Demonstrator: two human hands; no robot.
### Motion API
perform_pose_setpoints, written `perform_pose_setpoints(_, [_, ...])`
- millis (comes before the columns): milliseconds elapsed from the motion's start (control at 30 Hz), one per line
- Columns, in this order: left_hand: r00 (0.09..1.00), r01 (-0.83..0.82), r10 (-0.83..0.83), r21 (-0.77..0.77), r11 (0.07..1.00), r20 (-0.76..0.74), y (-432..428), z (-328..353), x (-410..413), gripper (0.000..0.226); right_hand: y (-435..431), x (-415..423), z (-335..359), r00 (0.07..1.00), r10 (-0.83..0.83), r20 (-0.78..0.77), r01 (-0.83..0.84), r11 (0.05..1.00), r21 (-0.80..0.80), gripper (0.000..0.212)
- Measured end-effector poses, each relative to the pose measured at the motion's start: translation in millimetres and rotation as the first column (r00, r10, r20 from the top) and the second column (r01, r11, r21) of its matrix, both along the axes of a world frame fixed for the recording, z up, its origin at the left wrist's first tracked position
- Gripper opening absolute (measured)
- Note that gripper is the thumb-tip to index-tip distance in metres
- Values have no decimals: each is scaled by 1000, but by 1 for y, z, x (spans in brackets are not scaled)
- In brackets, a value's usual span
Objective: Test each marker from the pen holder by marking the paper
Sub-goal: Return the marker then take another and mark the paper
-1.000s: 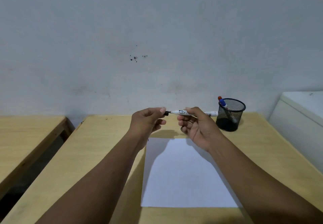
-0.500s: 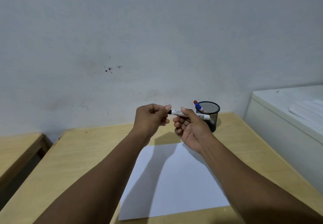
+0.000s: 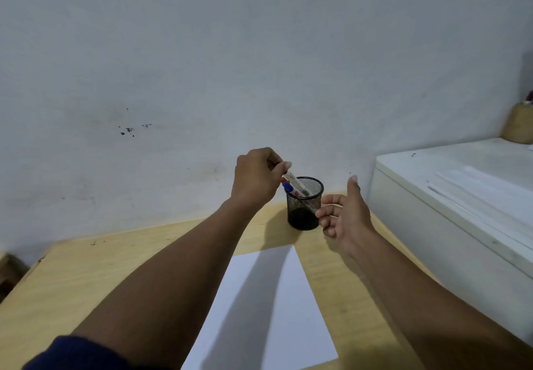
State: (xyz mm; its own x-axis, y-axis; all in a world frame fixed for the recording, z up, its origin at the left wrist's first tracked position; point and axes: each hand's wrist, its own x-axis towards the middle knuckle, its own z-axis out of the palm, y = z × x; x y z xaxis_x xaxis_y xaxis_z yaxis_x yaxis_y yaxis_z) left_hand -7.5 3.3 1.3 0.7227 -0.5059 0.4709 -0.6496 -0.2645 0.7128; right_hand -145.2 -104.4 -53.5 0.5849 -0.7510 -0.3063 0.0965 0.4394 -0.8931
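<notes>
Two hands at the mesh pen holder [image 3: 305, 204], far right on the counter [image 3: 86, 277].
Head view: left hand [image 3: 257, 178] pinches a white marker [image 3: 297, 184] tilted into the holder beside a blue-capped marker [image 3: 288, 188]; right hand [image 3: 344, 217] spread, empty, just right of it. Paper [image 3: 277, 312] lies nearer.

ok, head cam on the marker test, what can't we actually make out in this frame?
- White marker: top end hidden inside the left hand; label print too small to read.
- Blue marker in the pen holder: mostly covered by the white marker and the mesh.
- Paper: near edge cut off by the frame, middle in arm shadow, so faint marks cannot be ruled out.
- Right hand: open beside the holder; contact unclear.
</notes>
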Motion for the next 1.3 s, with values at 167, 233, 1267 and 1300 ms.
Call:
perform_pose_setpoints(167, [994, 87, -96, 142, 986, 57, -18, -7, -5, 39, -7, -1, 0, 998, 31, -50, -33, 999, -32, 65])
perform_pose_setpoints(233, [988, 64, -88, 184, 981, 128, -19, -13, -5, 34, -7, -1, -2, 997, 47, -61, -49, 998, -31, 62])
perform_pose_setpoints(1267, [941, -72, -111, 508, 858, 320, -34, -28, 26, 20, 19, 20, -14, 980, 171, -102, -165, 984, 70, 55])
perform_pose_setpoints(1300, [949, -54, -112, 503, 863, 295, -35, -28, 26, 16, 18, 20, -14, 980, 170, -100, -164, 984, 72, 55])
